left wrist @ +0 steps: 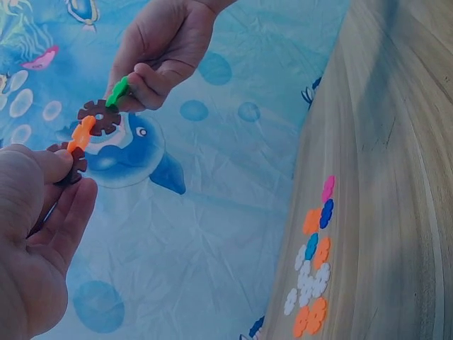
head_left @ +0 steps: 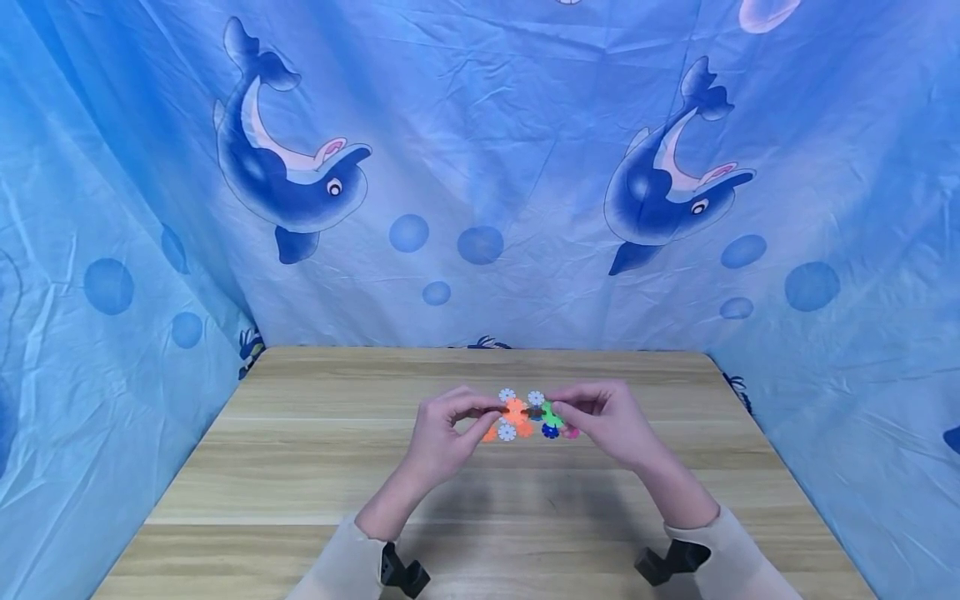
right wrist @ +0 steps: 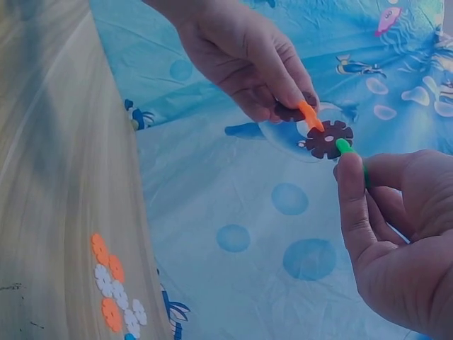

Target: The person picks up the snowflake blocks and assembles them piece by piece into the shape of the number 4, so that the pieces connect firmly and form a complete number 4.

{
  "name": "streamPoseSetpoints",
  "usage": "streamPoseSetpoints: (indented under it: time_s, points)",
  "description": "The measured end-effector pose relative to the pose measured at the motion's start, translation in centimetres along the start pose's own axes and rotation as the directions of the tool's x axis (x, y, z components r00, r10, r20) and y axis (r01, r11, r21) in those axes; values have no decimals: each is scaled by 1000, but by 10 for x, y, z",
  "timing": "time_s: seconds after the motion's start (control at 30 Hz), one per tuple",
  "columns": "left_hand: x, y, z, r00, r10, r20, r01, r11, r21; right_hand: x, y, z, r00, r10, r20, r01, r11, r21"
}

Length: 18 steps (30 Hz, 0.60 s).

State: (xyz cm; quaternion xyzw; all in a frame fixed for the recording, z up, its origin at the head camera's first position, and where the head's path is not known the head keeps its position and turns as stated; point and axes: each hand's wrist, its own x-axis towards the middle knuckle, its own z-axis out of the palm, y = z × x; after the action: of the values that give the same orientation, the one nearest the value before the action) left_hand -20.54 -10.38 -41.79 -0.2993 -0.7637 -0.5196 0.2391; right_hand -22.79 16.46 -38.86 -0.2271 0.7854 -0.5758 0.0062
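Note:
Between my two hands, raised over the table, stretches a short chain of notched snowflake discs joined edge to edge. My left hand [head_left: 448, 429] pinches a brown disc [left wrist: 78, 166] at one end between thumb and fingers. An orange disc [left wrist: 81, 133] follows it, then a second brown disc [right wrist: 329, 139]. At the other end is a green disc [left wrist: 119, 91], pinched by the thumb and fingers of my right hand [head_left: 611, 421]. Part of the green disc is hidden behind those fingers in the right wrist view.
Loose discs lie in a group on the wooden table [head_left: 300, 492] beyond the hands: several white discs [head_left: 507, 432], several orange discs [right wrist: 111, 314], a dark blue disc [left wrist: 326, 213], a teal disc [left wrist: 312, 246] and a pink disc [left wrist: 328, 188]. A blue dolphin-print curtain [head_left: 525, 167] surrounds the table.

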Motion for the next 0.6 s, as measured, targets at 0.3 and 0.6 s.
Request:
streamPoseSetpoints:
  time_s: [0.3, 0.6]
  points:
    - [-1, 1, 4, 1000, 3, 8, -4, 1000, 28, -1, -2, -1, 997, 73, 9, -73, 997, -10]
    - [-1, 3, 6, 1000, -15, -13, 15, 1000, 17, 1, -2, 0, 998, 58, 4, -58, 998, 15]
